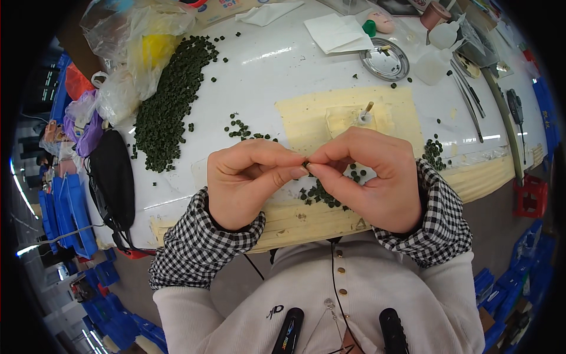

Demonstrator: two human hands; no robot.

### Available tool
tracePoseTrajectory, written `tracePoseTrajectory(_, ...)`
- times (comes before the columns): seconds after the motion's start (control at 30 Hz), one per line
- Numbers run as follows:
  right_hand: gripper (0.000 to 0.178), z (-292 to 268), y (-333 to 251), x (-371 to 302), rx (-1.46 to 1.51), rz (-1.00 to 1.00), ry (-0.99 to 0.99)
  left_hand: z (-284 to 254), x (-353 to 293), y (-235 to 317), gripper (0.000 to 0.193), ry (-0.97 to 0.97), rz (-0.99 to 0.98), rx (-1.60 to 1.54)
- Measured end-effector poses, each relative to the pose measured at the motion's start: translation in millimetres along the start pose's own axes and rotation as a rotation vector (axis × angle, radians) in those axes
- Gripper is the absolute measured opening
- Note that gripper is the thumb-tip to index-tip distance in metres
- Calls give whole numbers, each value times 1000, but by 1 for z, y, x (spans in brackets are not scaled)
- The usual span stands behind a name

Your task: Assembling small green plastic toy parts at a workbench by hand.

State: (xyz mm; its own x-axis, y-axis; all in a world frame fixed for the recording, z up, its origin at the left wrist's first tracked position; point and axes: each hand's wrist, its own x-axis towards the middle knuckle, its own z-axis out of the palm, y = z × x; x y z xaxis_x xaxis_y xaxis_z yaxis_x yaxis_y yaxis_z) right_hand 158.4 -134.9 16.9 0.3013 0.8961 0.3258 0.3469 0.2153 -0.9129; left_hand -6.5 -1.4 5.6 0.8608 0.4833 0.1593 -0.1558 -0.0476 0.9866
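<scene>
at the centre of the frame, the left hand and right hand meet, each with thumb and forefinger pinched together on one small dark piece. just above the right hand, a little white pot holds an upright stick. in the upper right, a round metal dish carries a short stub, beside a translucent bottle. in the upper left, a clear plastic bag shows something yellow inside, near a heap of dark green pieces.
</scene>
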Motion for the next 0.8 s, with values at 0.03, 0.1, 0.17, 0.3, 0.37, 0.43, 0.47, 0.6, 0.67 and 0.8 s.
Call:
tracePoseTrajectory(0.03, 8, 0, 0, 0, 2, -1, 2, 0, 0, 0, 18, 0, -5, 0)
tracePoseTrajectory(0.1, 8, 0, 0, 0, 5, -2, 5, 0, 0, 0, 18, 1, -14, 0)
tracePoseTrajectory(0.17, 8, 0, 0, 0, 7, 3, 4, 1, 0, 0, 18, 9, -20, 2)
tracePoseTrajectory(0.3, 7, -1, -1, 0, 8, 8, 1, 1, 0, 0, 17, 16, -27, -8)
tracePoseTrajectory(0.37, 8, -1, 1, 0, -7, 1, 1, 2, 1, 2, 17, 23, -51, -10)
tracePoseTrajectory(0.43, 8, -2, 1, 1, -19, -9, 7, 1, 1, 1, 17, 30, -59, -29)
tracePoseTrajectory(0.47, 9, -2, 0, 1, -24, -16, 12, 1, 0, -1, 17, 33, -55, -46)
tracePoseTrajectory(0.6, 10, -4, -1, 4, -15, -49, 31, 2, -1, 1, 17, 72, -101, -136)
tracePoseTrajectory(0.67, 10, -4, -3, 4, 9, -33, 22, 2, 0, -1, 17, 71, -98, -210)
tracePoseTrajectory(0.8, 11, -2, -6, 1, 184, 94, 44, 0, 2, -1, 15, 12, -145, -311)
